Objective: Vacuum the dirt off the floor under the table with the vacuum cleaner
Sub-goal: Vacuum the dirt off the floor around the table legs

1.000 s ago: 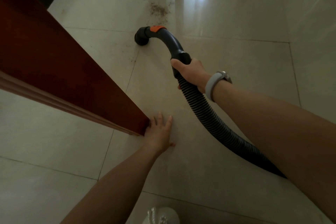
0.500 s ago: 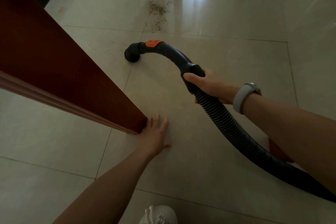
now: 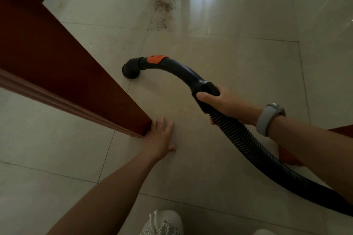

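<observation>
A black curved vacuum wand with an orange tab [image 3: 172,67] ends in a round nozzle [image 3: 130,70] close to the pale tiled floor. My right hand [image 3: 223,104] grips the wand's black collar where the ribbed hose [image 3: 246,143] begins; the hose runs off to the lower right. Brown dirt [image 3: 162,5] is scattered on the tiles farther ahead, well beyond the nozzle. My left hand [image 3: 159,137] holds the corner of the red-brown wooden table [image 3: 57,63], fingers straight along its edge.
The table edge crosses the left side of the view. A red-brown object [image 3: 286,154] shows partly behind my right forearm. A white shoe [image 3: 162,223] is at the bottom. A grey band sits on my right wrist [image 3: 267,118].
My right hand has pulled the wand back toward me and to the right; the nozzle has slid away from the dirt patch. My left hand has stayed at the table corner.
</observation>
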The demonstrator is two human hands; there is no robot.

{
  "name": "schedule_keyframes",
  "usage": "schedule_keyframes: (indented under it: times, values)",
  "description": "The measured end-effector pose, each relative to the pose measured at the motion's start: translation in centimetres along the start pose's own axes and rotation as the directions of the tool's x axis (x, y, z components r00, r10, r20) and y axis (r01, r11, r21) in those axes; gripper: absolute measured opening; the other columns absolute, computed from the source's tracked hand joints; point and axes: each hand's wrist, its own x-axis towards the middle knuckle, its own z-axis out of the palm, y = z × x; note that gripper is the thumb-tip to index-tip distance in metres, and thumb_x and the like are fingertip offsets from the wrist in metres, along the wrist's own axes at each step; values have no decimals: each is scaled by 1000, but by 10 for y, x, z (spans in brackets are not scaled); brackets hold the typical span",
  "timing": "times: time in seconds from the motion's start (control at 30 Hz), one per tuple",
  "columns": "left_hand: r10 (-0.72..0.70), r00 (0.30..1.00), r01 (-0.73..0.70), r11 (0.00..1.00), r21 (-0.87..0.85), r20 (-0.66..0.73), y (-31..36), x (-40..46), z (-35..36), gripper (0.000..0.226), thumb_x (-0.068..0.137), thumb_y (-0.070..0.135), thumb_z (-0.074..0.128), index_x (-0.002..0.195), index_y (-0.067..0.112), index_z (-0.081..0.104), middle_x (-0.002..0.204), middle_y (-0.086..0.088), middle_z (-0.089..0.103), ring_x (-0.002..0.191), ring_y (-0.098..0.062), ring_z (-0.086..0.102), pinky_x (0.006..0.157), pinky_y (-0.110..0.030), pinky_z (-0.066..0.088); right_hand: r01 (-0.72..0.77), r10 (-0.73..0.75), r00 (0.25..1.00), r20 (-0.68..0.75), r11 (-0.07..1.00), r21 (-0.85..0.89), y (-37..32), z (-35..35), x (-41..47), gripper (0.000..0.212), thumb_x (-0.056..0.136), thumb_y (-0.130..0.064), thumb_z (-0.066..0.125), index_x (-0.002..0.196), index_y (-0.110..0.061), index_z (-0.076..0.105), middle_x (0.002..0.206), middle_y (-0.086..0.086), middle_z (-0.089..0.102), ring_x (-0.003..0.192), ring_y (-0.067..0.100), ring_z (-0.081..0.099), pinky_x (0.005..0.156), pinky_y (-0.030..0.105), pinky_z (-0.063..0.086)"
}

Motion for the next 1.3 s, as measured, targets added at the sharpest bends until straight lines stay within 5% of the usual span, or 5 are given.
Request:
schedule_keyframes:
  times: [0.3, 0.57, 0.8, 1.0, 1.3]
  values:
    - [7, 1000, -7, 1000, 8, -22, -1, -1, 1, 94, 88, 49, 58, 152, 22, -6, 158, -11, -14, 145, -35, -6, 112, -44, 26, 125, -127, 992, 13, 946, -300, 18, 5, -14, 31, 88, -33, 61, 113, -18, 49, 73, 0, 62, 41, 5, 57, 44, 18, 45]
    - [-16, 1000, 17, 999, 27, -17, 2, 3, 3, 97, 86, 47, 61, 152, 21, -5, 158, -13, -13, 145, -36, -6, 112, -44, 26, 121, -198, 958, -207, 935, -333, -2, 31, 46, 57, 82, -49, 62, 125, -15, 48, 110, 7, 63, 92, 25, 62, 73, 33, 48]
    - [-10, 1000, 10, 1000, 26, -14, 2, 4, 4, 97, 87, 46, 61, 152, 20, -6, 158, -14, -13, 145, -36, -6, 114, -46, 23, 93, -160, 959, -234, 957, -274, -60, 38, 100, 69, 87, -52, 57, 138, -10, 35, 118, 7, 54, 96, 23, 55, 74, 32, 43]
    - [5, 999, -3, 999, 48, -39, 2, 3, 5, 95, 87, 46, 61, 152, 20, -4, 158, -16, -9, 145, -37, -3, 112, -45, 27, 187, -226, 973, -40, 881, -434, -74, 43, 102, 50, 86, -52, 57, 120, -17, 48, 84, -4, 56, 72, 11, 56, 61, 24, 44]
    - [28, 999, -28, 999, 19, -15, -3, 3, 5, 96, 86, 43, 63, 152, 23, -4, 158, -13, -13, 145, -35, -7, 112, -44, 26, 178, -267, 945, -187, 904, -390, -66, 41, 93, 59, 87, -48, 59, 132, -16, 37, 107, 1, 56, 84, 16, 56, 66, 28, 46]
